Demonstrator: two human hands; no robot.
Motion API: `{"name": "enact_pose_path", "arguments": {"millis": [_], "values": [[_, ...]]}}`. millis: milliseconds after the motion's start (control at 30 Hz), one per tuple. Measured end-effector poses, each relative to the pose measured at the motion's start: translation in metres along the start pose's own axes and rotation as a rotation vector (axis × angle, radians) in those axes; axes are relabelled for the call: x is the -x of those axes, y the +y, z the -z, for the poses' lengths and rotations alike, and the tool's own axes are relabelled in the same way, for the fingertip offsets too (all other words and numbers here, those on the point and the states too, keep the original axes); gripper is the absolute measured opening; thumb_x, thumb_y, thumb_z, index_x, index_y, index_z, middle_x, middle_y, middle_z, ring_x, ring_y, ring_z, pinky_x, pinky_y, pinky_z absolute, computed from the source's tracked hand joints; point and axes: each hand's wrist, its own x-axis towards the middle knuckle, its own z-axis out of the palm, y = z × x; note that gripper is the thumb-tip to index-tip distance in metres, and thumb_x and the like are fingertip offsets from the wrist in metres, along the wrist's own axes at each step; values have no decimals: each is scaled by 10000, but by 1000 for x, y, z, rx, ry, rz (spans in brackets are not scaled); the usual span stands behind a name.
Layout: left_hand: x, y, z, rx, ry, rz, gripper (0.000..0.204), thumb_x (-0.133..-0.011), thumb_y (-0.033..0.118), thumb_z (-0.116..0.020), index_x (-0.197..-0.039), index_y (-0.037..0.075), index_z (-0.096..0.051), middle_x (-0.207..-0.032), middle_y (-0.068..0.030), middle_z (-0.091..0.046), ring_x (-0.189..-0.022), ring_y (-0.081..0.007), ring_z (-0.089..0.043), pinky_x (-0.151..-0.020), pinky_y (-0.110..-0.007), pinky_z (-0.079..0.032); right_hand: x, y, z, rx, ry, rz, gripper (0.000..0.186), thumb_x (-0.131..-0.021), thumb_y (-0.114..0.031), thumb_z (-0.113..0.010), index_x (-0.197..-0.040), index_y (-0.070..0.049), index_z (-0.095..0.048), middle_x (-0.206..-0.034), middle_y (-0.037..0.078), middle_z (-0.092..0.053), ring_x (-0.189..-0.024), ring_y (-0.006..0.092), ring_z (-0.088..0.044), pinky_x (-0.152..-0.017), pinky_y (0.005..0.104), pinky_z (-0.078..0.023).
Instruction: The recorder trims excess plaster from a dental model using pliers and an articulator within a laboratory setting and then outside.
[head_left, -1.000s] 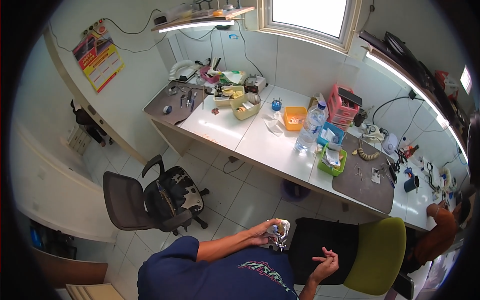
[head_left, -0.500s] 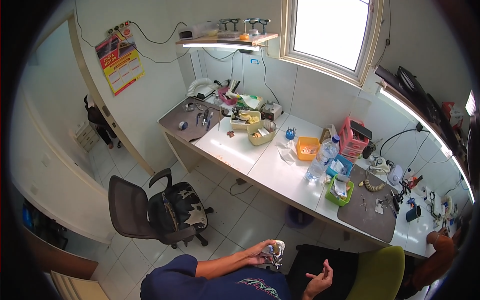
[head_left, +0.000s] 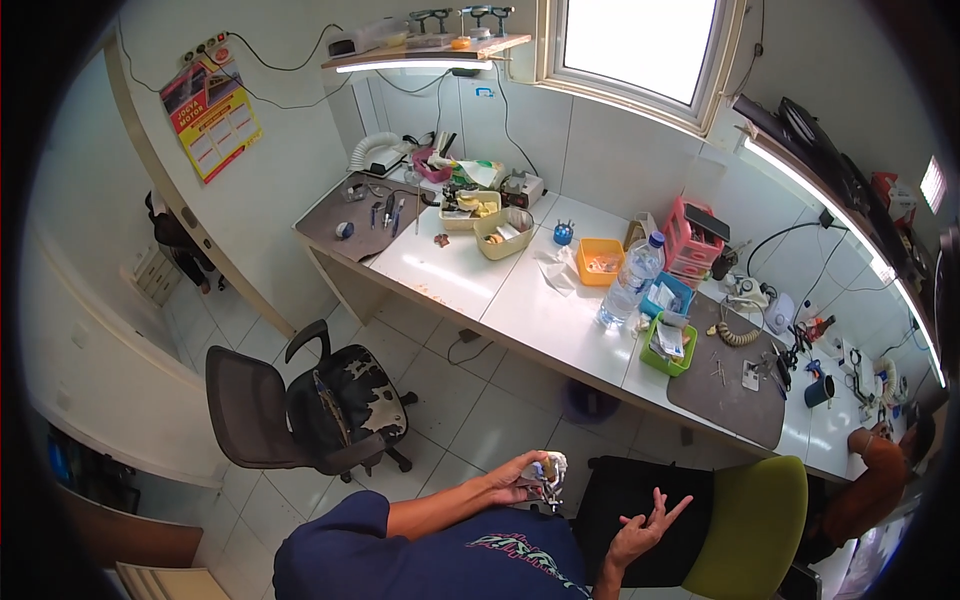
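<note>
1. I read the clock from the piece, which is at its centre. This piece [head_left: 551,482] is small, white and metallic; its finer parts are too small to tell.
2. The left hand [head_left: 512,482] is at 9 o'clock of the piece and touches it – the fingers are closed around its near side, so the piece is gripped in the air, in front of the dark shirt [head_left: 440,555].
3. The right hand [head_left: 638,532] is at 4 o'clock, apart from the piece. Two fingers are stretched out, the others are bent, and they grip nothing that I can see.
4. Behind the right hand appears the green chair [head_left: 755,525], with a black seat; I cannot tell if the hand touches it.
5. The mesh chair [head_left: 245,405], with worn seat, stands near 10 o'clock.
6. The table [head_left: 540,325] runs from 11 to 3 o'clock. At 1 o'clock on it the bottle [head_left: 630,288] stands upright – the orange box [head_left: 597,279] is just beside it, to its 10 o'clock, and the green box [head_left: 662,362] to its 5 o'clock.
7. At 3 o'clock, well apart, a co-worker [head_left: 865,490] in an orange-brown top sits by the table.
</note>
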Motion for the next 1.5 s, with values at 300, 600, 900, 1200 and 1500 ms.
{"name": "enact_pose_path", "arguments": {"millis": [300,600,900,1200,1500], "values": [[0,3,1,17,-10,64,442,-858,317,-660,-1187,41,-557,-1048,-124,-620,-927,-261,-618,-865,-380,-525,-3,3,9,-98,59,8,366,-698,200,-332,-917,22,-565,-1361,128,-417,-1204,296,-535,-423,177,-567],[5,11,-7,-25,-13,66,466,-851,343,-657,-1203,61,-542,-1067,-128,-611,-952,-279,-621,-842,-392,-527,3,7,4,-301,-151,-64,218,-915,44,-398,-839,26,-601,-838,103,-650,-709,151,-650,-603,243,-547],[7,13,-17,-77,49,67,477,-819,341,-686,-1181,58,-559,-1049,-134,-616,-924,-269,-613,-763,-355,-518,7,2,4,-68,-216,46,133,-886,-1,-524,-963,12,-632,-832,113,-701,-750,190,-696,-671,291,-546],[18,11,-33,-127,97,88,477,-809,335,-700,-1166,47,-568,-1033,-136,-621,-910,-271,-614,-848,-386,-520,6,6,16,-71,-267,-24,143,-906,-5,-512,-951,22,-646,-831,118,-700,-781,184,-695,-708,287,-555],[22,6,-56,-225,95,103,463,-802,316,-714,-1146,46,-560,-1038,-125,-619,-953,-244,-605,-899,-400,-500,9,11,11,-114,-503,-113,182,-920,-58,-526,-1019,21,-658,-891,112,-708,-824,176,-696,-741,276,-550]]}}
